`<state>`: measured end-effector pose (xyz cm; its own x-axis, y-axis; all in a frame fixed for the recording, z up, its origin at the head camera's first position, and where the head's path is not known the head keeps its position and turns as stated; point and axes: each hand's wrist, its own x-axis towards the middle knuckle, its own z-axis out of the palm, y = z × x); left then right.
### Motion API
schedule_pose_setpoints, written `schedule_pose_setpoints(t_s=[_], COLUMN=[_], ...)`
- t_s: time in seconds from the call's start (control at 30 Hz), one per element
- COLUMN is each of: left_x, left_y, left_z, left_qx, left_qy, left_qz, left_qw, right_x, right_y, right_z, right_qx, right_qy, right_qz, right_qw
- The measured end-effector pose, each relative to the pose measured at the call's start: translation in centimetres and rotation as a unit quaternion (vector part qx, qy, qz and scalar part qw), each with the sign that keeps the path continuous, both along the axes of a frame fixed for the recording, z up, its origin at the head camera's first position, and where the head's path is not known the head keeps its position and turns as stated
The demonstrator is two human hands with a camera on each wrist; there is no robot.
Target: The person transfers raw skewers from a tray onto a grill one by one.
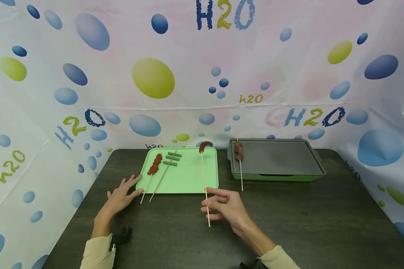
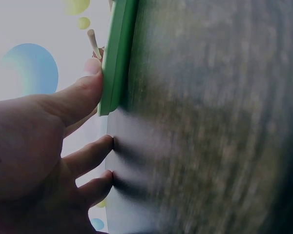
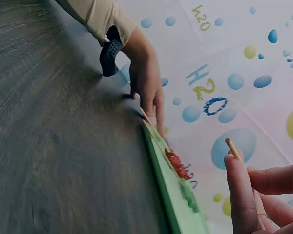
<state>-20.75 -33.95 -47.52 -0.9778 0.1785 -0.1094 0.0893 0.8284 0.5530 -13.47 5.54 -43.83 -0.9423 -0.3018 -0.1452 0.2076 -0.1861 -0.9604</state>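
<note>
I see the dark table (image 1: 289,224), then the grill (image 1: 277,157), then the green tray (image 1: 188,175). My left hand (image 1: 121,196) lies flat, steadying the tray corner. My right hand (image 1: 227,207) pinches the skewer (image 1: 204,179), its meat end over the tray's far edge. I judge the pickup step; next a steady lift toward the grill.

The head view looks down over the whole table, while each wrist view skims low beside its own hand, both sharing the green tray's (image 1: 188,179) near edge.
</note>
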Motion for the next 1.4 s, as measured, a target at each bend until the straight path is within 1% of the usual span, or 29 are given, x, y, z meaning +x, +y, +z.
schedule_pose_setpoints(t_s=[0.27,0.43,0.57,0.7,0.8,1.0,1.4], left_x=[0.0,0.1,0.1,0.0,0.0,0.0,0.0], left_y=[0.1,0.1,0.1,0.1,0.1,0.0,0.0], left_z=[0.2,0.1,0.0,0.0,0.0,0.2,-0.1], left_qx=[0.003,0.006,0.008,0.004,0.002,0.004,0.004], left_qy=[0.005,0.010,0.012,0.018,0.021,0.018,0.016], left_qz=[0.001,0.004,0.001,-0.001,0.001,0.002,0.004], left_qw=[1.0000,0.9999,0.9999,0.9998,0.9998,0.9998,0.9999], right_x=[0.4,0.5,0.8,1.3,1.4,1.0,-0.4], right_y=[3.3,5.1,6.6,8.0,9.0,10.8,13.4], right_z=[0.9,1.5,1.8,1.9,1.8,1.2,-0.2], right_qx=[0.011,0.018,0.029,0.040,0.046,0.062,0.086], right_qy=[0.021,0.029,0.021,0.004,-0.004,-0.019,-0.021], right_qz=[-0.014,-0.023,-0.032,-0.055,-0.076,-0.108,-0.122], right_qw=[1.000,0.999,0.999,0.998,0.996,0.992,0.989])
